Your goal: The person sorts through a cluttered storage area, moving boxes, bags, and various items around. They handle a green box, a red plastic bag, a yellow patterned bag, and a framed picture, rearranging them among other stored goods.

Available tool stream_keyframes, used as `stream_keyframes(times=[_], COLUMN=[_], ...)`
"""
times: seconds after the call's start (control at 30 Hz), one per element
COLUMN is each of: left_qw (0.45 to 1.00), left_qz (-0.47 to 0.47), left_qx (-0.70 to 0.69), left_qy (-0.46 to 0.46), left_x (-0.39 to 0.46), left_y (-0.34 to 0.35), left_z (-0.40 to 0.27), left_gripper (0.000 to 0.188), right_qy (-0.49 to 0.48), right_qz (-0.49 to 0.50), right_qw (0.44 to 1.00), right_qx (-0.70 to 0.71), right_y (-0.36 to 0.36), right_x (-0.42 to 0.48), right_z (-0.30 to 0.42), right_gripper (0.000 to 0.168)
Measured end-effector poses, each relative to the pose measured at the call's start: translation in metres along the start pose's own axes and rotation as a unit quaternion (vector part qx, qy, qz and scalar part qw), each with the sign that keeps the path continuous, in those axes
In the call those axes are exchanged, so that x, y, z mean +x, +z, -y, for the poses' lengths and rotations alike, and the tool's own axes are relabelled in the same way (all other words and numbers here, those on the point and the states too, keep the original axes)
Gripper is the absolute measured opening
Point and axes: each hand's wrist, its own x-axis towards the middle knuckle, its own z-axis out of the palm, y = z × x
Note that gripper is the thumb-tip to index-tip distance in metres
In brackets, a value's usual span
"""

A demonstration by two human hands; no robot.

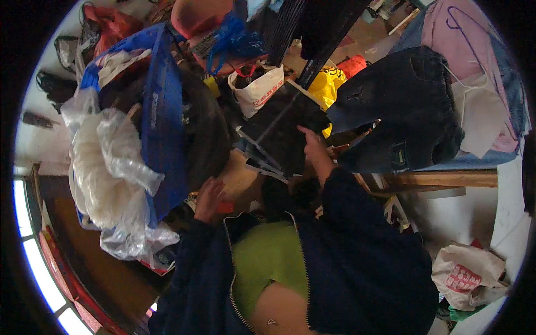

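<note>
My right hand (315,147) is at the right side of a black fabric-like piece with pale strips along its edges (278,125). Its index finger lies over the dark surface; whether the other fingers grip it is unclear. My left hand (211,200) is lower left, fingers apart, near a dark bulky item (205,125) beside the blue bin. Nothing shows in its grasp. Dark jeans (393,109) lie to the right of the black piece. Behind the piece stand a white bag with red print (259,88) and a yellow plastic bag (326,86).
A blue bin (163,121) with clear plastic wrapping (113,167) stands at left. Pink cloth (456,37) and hangers (465,86) lie at upper right above a wooden edge (448,179). A beige bag (467,274) is at lower right, a red stool-like object (201,16) at the top.
</note>
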Motion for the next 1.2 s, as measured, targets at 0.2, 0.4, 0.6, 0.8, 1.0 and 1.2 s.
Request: stream_keyframes(times=[0.2,0.4,0.6,0.8,1.0,1.2], left_qw=[0.993,0.997,0.995,0.995,0.989,0.99], left_qz=[0.01,-0.073,-0.074,-0.062,-0.091,-0.058], left_qx=[0.071,-0.035,-0.034,0.064,0.093,0.098], left_qy=[0.093,-0.019,-0.062,-0.041,-0.073,-0.08], left_x=[0.031,0.095,0.147,0.179,0.202,0.219], left_y=[0.012,0.025,0.067,0.092,0.118,0.15], left_z=[-0.001,0.007,0.002,-0.019,-0.04,-0.041], left_gripper=[0.044,0.039,0.039,0.053,0.051,0.047], right_qy=[0.082,-0.036,0.147,0.176,0.132,0.327], right_qz=[0.058,0.013,-0.178,-0.324,-0.297,-0.234], right_qw=[0.985,0.994,0.973,0.852,0.789,0.855], right_qx=[-0.142,-0.103,-0.021,0.371,0.522,0.327], right_y=[0.0,-0.004,-0.068,-0.181,-0.258,-0.211], right_x=[0.082,0.165,0.181,0.201,0.3,0.333], right_z=[-0.047,-0.152,-0.272,-0.248,-0.219,-0.202], right_gripper=[0.054,0.052,0.032,0.044,0.064,0.081])
